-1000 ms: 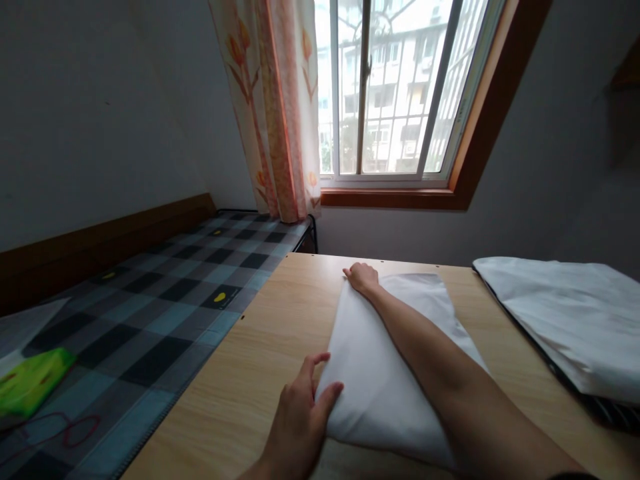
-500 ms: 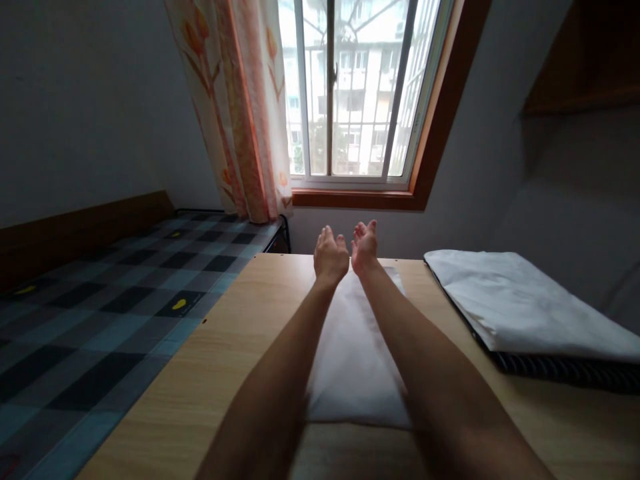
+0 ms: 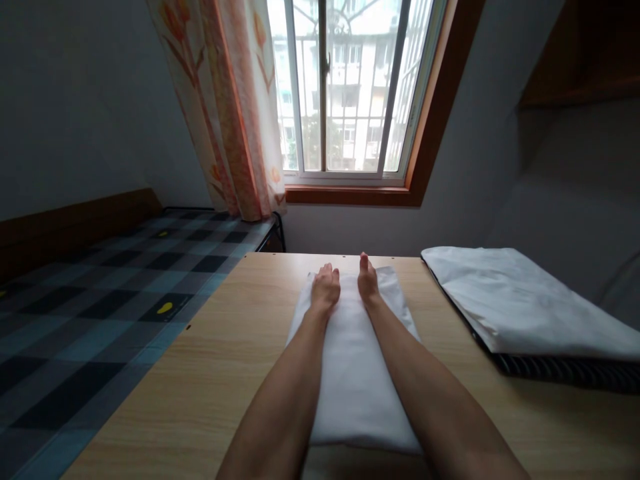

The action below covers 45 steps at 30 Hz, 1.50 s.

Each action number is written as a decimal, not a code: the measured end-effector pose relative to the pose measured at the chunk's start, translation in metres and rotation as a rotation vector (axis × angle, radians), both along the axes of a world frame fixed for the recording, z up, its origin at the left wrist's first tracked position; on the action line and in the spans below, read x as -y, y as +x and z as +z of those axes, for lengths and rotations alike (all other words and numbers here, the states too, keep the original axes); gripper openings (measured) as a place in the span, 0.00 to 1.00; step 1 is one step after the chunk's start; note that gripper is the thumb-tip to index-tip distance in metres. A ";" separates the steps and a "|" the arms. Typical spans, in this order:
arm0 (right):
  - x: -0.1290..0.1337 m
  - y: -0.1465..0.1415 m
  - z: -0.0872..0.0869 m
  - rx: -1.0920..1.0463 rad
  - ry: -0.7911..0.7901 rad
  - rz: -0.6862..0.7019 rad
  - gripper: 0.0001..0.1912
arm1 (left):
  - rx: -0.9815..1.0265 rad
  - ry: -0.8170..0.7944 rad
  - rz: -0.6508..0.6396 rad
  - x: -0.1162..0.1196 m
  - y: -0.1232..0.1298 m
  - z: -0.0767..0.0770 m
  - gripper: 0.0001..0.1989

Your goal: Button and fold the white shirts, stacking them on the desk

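Note:
A folded white cloth [image 3: 363, 393] lies flat and lengthwise on the wooden table [image 3: 235, 360]. Over its far end are both my hands, a little apart. My left hand [image 3: 326, 287] is at the cloth's far left part, fingers stretched forward and seemingly touching the fabric. My right hand [image 3: 368, 277] is turned on its edge at the far right part, its fingers pointing away from me. Neither hand holds anything. My forearms cover parts of the cloth's long sides.
On the table's right side, a white fabric pile [image 3: 530, 307] rests on a black ridged item [image 3: 570, 373]. A checked bed [image 3: 125, 307] stands along the left. Behind the table are a floral curtain [image 3: 225, 113] and a barred window [image 3: 350, 100].
Both hands have come down from above the cloth's far edge onto its far part, and have moved apart. More of the cloth shows between my arms.

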State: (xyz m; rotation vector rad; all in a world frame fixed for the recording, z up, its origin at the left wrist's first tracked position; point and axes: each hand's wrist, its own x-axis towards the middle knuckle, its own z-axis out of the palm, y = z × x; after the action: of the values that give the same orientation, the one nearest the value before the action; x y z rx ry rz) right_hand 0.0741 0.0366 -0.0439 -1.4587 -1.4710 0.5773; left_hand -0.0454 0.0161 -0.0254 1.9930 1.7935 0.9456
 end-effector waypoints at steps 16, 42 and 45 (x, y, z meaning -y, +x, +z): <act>0.031 0.084 -0.006 0.673 -0.323 -0.085 0.34 | -0.472 -0.231 0.224 0.003 -0.020 -0.002 0.39; 0.058 0.013 0.003 0.737 -0.219 0.021 0.41 | -0.636 -0.123 -0.057 0.013 -0.024 -0.003 0.33; 0.058 0.026 0.001 0.763 -0.242 0.021 0.42 | -0.637 -0.135 -0.053 0.012 -0.024 -0.002 0.35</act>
State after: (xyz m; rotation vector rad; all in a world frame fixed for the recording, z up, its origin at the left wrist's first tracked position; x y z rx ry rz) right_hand 0.1001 -0.0218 -0.0431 -1.9835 -2.0470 0.2070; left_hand -0.0699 0.0043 -0.0276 2.4054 2.0146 0.1550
